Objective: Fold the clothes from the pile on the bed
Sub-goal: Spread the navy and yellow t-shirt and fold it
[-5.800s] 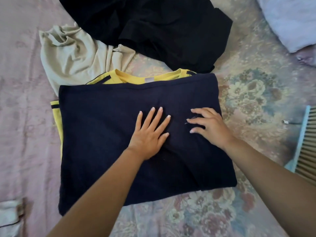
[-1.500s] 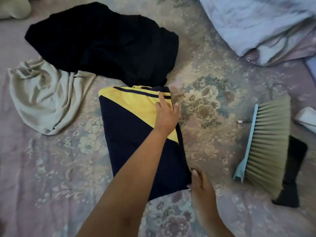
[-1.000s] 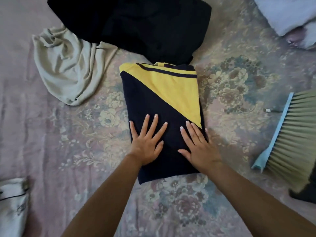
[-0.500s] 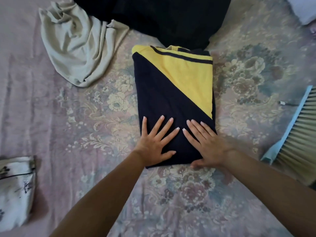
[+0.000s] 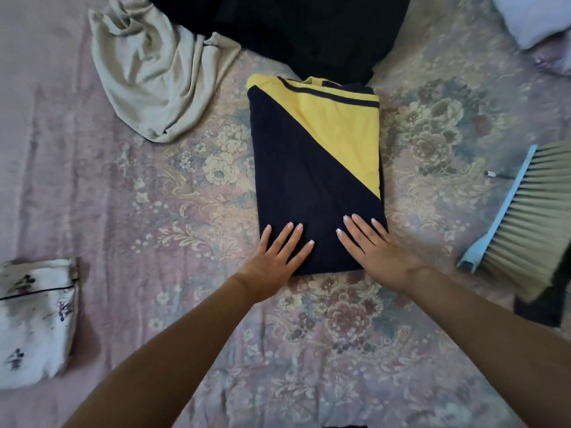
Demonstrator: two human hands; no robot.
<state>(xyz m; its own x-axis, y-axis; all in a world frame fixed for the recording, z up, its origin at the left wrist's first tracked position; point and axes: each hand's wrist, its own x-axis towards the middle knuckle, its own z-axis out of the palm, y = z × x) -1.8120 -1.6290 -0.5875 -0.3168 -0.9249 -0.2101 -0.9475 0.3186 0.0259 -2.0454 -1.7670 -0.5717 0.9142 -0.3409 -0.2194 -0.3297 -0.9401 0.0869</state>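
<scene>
The navy and yellow shirt [image 5: 318,174] lies flat on the floral bedspread [image 5: 191,193], folded into a narrow rectangle whose long axis runs straight away from the person. Both hands press on its near end with fingers straight and spread, gripping nothing: the left hand [image 5: 275,257] over the near-left corner, the right hand [image 5: 374,248] over the near-right corner. The rest of the shirt stretches away beyond the fingertips, so a further fold would probably bring the near edge up toward the yellow far end, and neither hand is better placed than the other. Just beyond the shirt's far edge sits a black garment [image 5: 293,32], touching it or nearly so. Far-left of the shirt lies a crumpled beige cloth [image 5: 154,75]. To the shirt's right rests a brush [image 5: 522,217]; well to its left, a white printed pouch [image 5: 34,319].
</scene>
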